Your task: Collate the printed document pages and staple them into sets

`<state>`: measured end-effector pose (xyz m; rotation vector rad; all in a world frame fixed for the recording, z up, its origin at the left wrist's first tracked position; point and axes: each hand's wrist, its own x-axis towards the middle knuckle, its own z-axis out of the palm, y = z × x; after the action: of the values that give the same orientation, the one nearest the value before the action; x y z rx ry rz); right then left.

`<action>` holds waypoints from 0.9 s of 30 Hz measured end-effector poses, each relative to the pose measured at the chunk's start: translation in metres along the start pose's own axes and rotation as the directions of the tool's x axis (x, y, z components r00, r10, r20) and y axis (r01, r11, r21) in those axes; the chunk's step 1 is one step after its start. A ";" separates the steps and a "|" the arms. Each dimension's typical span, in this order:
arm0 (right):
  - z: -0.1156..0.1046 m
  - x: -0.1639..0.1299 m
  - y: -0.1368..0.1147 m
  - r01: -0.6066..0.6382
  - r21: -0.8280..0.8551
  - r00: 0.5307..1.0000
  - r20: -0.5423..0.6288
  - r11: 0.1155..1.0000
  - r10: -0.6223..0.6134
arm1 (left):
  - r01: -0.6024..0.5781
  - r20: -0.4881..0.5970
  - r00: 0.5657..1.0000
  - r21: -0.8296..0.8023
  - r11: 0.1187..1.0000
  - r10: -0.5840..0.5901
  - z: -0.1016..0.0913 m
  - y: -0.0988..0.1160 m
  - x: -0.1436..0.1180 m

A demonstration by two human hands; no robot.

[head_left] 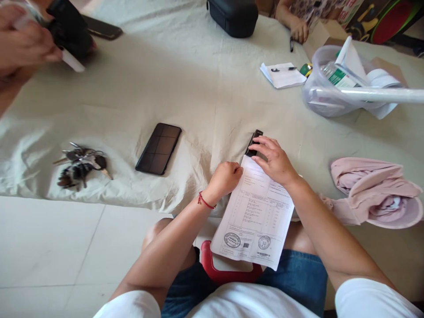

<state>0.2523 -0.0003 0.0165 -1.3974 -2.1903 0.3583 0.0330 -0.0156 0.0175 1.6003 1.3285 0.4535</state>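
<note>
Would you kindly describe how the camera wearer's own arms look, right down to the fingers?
The left arm and right arm are both bare below short, plain white sleeves. A thin red bracelet circles the left wrist; none shows on the right. The fingers wear no gloves.

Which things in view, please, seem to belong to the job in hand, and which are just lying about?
Apparently in use:
printed sheet
black stapler-like tool, at the sheet's far end

Apparently just lying about:
bunch of keys
phone beside the keys
pink fabric item
black case
small stack of paper
plastic bin
</note>
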 end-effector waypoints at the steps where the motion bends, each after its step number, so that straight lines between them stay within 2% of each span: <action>1: 0.000 0.005 0.004 -0.026 -0.012 1.000 0.011 1.000 0.026 | -0.004 -0.005 1.000 0.001 1.000 0.004 0.000 0.000 -0.001; 5: -0.006 0.032 0.019 -0.161 -0.097 0.986 0.024 0.982 0.164 | -0.036 0.003 0.999 0.028 0.999 0.036 -0.003 0.000 -0.002; 8: -0.016 0.043 0.020 -0.274 -0.114 0.961 -0.056 0.955 0.269 | -0.077 -0.013 0.997 0.076 0.994 0.078 -0.007 0.000 -0.002; 12: -0.028 0.024 0.015 -0.314 0.091 0.923 -0.205 0.945 0.327 | -0.100 -0.089 0.990 0.096 0.990 0.109 -0.017 -0.001 0.000; 14: -0.030 0.001 0.019 -0.394 0.185 0.898 -0.131 0.900 0.420 | -0.079 -0.151 0.984 0.093 0.992 0.093 -0.023 -0.003 0.000; 16: -0.026 -0.025 0.029 -0.492 0.212 0.842 -0.131 0.844 0.523 | -0.059 -0.213 0.974 0.079 0.995 0.075 -0.029 -0.006 0.000; 18: -0.019 -0.047 0.039 -0.560 0.283 0.753 -0.217 0.779 0.621 | -0.056 -0.267 0.961 0.052 0.997 0.068 -0.032 -0.010 0.001; 20: -0.011 -0.063 0.045 -0.542 0.488 0.670 -0.240 0.684 0.702 | -0.058 -0.312 0.948 0.014 0.998 0.060 -0.034 -0.015 0.002; 21: -0.008 -0.068 0.045 -0.513 0.598 0.636 -0.217 0.616 0.740 | -0.056 -0.332 0.942 -0.007 0.998 0.050 -0.034 -0.016 0.002; 22: -0.006 -0.071 0.042 -0.492 0.679 0.624 -0.161 0.544 0.765 | -0.051 -0.350 0.936 -0.030 0.998 0.038 -0.033 -0.018 0.003; 24: -0.003 -0.070 0.033 -0.491 0.755 0.649 -0.015 0.434 0.761 | -0.039 -0.385 0.923 -0.062 0.997 0.013 -0.032 -0.019 0.005; 25: -0.002 -0.068 0.028 -0.491 0.770 0.681 0.047 0.408 0.730 | -0.035 -0.405 0.914 -0.071 0.997 0.003 -0.031 -0.019 0.006; 27: 0.000 -0.063 0.017 -0.454 0.793 0.734 0.075 0.405 0.676 | -0.030 -0.445 0.895 -0.084 0.996 -0.010 -0.031 -0.019 0.009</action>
<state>0.2866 -0.0493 -0.0094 -1.4801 -0.9788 1.1488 0.0022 0.0044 0.0132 1.4797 1.6128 0.9165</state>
